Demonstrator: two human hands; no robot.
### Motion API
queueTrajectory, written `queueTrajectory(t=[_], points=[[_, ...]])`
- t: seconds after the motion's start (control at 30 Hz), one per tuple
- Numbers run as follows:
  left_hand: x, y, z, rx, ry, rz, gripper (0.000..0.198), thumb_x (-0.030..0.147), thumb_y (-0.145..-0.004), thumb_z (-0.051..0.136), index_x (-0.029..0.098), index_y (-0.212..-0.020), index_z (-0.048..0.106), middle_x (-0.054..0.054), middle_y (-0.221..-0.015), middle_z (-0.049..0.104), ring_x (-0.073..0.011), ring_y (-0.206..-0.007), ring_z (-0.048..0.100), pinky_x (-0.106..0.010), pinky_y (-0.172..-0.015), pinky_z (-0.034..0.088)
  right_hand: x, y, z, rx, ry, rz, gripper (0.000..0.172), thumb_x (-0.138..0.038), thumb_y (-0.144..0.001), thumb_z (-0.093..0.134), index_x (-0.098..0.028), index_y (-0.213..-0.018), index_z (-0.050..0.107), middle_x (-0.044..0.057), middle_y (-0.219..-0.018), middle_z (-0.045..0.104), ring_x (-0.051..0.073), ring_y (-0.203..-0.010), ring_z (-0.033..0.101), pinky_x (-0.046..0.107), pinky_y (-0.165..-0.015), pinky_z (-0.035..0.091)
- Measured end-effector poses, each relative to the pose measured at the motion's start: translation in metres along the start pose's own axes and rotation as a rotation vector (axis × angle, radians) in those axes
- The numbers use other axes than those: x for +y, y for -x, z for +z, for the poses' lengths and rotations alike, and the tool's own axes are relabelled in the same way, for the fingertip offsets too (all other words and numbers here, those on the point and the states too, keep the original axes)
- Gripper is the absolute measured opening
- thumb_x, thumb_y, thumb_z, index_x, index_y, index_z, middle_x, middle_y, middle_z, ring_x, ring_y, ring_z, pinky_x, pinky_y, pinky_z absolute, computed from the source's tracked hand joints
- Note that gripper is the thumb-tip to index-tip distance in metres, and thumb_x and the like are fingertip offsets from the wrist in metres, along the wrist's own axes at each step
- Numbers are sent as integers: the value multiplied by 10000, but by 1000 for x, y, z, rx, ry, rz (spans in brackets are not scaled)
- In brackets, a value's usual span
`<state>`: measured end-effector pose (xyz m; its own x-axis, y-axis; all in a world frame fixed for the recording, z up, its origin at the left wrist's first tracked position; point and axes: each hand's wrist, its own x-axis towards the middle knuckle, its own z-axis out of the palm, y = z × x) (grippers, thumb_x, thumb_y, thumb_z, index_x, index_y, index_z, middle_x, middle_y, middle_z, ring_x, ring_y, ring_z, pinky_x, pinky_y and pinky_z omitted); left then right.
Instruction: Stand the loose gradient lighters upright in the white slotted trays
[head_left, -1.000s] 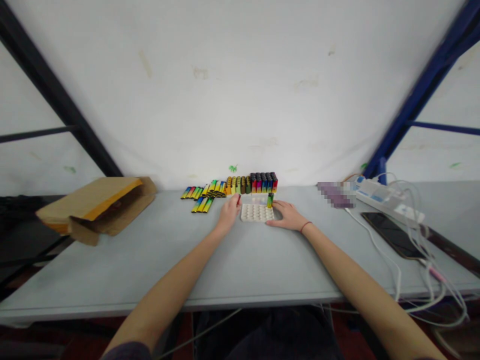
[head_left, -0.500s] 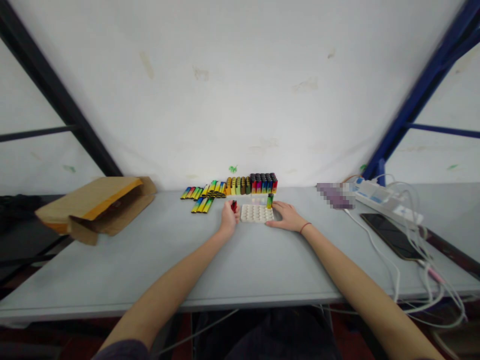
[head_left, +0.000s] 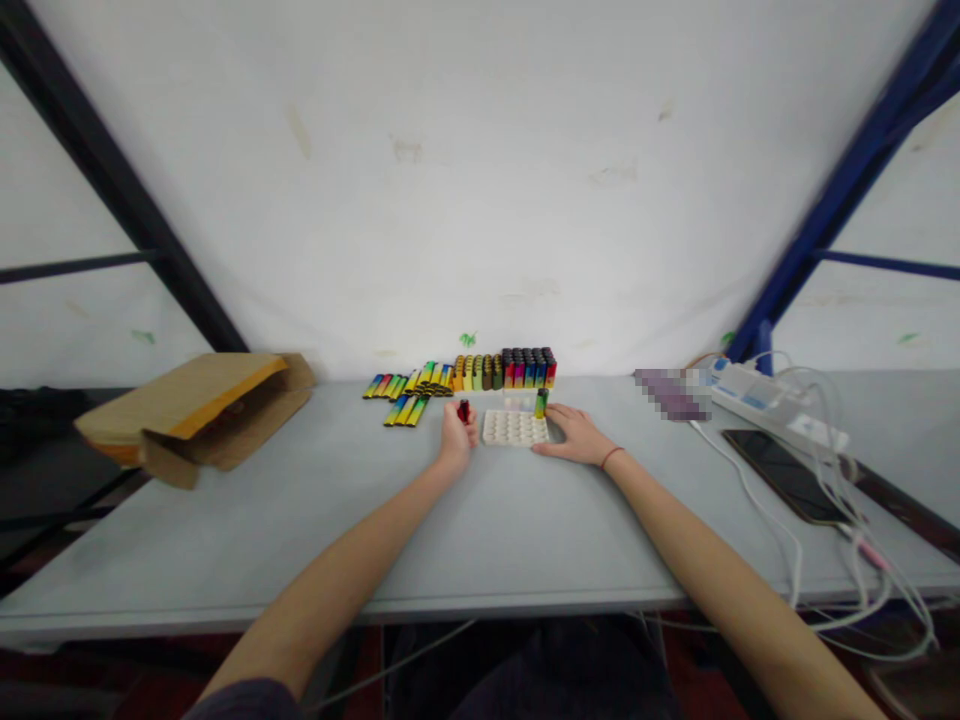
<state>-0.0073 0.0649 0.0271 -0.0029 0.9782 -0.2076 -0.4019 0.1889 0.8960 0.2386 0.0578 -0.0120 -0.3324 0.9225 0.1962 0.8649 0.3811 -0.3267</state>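
In my left hand [head_left: 456,440], closed and upright beside the tray, is a red lighter [head_left: 464,411] with a dark top. The white tray [head_left: 515,428] with rows of holes lies flat just to its right. My right hand [head_left: 576,435] grips the tray's right end, thumb along the front corner and fingers towards the back. One green-yellow lighter [head_left: 541,403] stands in the tray's back right corner, close to those fingertips. The other holes hold no lighters that I can see.
Behind stand packed rows of black-topped lighters [head_left: 529,368] and yellow-brown ones [head_left: 478,372]. Several multicoloured lighters [head_left: 407,410] lie flat at left. A torn brown paper bag [head_left: 180,410] is farther left. At right are a phone [head_left: 780,475], a power strip [head_left: 780,405] and loose white cables.
My left hand has shifted slightly left with the red lighter, a little away from the tray. My right hand and the tray hold their place.
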Motion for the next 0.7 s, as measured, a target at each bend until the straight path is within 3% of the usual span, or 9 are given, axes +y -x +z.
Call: queueTrajectory(t=[0.17,0.27,0.37,0.47,0.57,0.7], points=[[-1,-3,-1,-53,-16,26,484,607,-942,365,239,-630,339,100,-409,215,-70,-333,171,-199,-372,137,1,0,1,8,-9,-10,871,-699,-812,687,-136,-1460,542,213,-1536,516,408,-1427,466,561,-1181,361],[-2,-5,4,-165,-134,104,440,619,-909,473,239,-708,379,109,-439,299,-69,-343,219,-199,-380,175,1,-1,2,19,-13,-17,859,-699,-811,690,-146,-1454,550,206,-1528,527,405,-1423,470,555,-1178,366],[0,-5,16,-349,-351,279,331,531,-918,527,238,-800,428,99,-508,414,-86,-402,350,-200,-434,296,0,-1,3,36,-14,-22,852,-703,-803,699,-159,-1444,558,201,-1514,543,400,-1409,488,554,-1166,379],[1,-8,34,-474,-601,571,254,461,-925,567,212,-872,559,15,-726,602,-131,-680,578,-239,-649,476,0,-2,3,48,-11,-41,848,-700,-816,687,-154,-1450,545,208,-1512,542,391,-1406,493,564,-1161,377],[-3,-15,49,-477,-783,787,210,375,-916,605,187,-983,670,-55,-961,668,-178,-892,630,-294,-822,520,0,-2,4,55,-2,-55,838,-689,-821,689,-152,-1447,543,209,-1516,538,392,-1400,500,561,-1152,385],[-18,-28,52,-435,-903,844,237,331,-935,596,175,-1070,712,-93,-1060,704,-212,-959,668,-363,-927,539,0,-3,5,53,6,-48,842,-673,-812,710,-151,-1452,542,211,-1509,546,392,-1386,517,548,-1147,399]])
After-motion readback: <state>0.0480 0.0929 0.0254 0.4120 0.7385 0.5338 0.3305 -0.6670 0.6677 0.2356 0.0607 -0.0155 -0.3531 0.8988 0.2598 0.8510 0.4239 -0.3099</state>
